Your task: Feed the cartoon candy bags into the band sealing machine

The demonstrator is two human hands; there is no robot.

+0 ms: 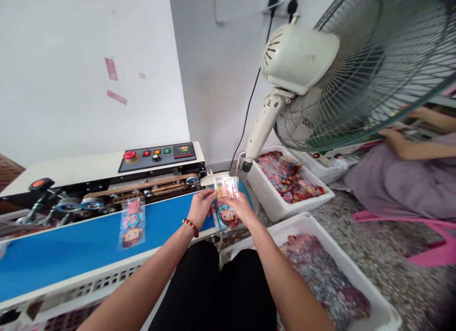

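Note:
My right hand [240, 205] holds clear plastic packets [228, 216] printed with a cartoon face, at the right end of a blue conveyor belt [89, 243]. At the packets' left edge is my left hand [202, 206], its fingers bent and pressed together against the upper part; whether it grips them is hard to make out. A beaded bracelet circles my left wrist. Another clear packet [132, 224] with a cartoon figure lies on the belt, its top edge by the rollers of the sealing machine [160, 161].
White bins [309, 203] of packets stand at the right, one [383, 307] beside my legs. A large fan [301, 58] leans over the upper right. Another person [402, 179] sits at the far right, near a pink stool [432, 241]. A wall [89, 36] rises behind the machine.

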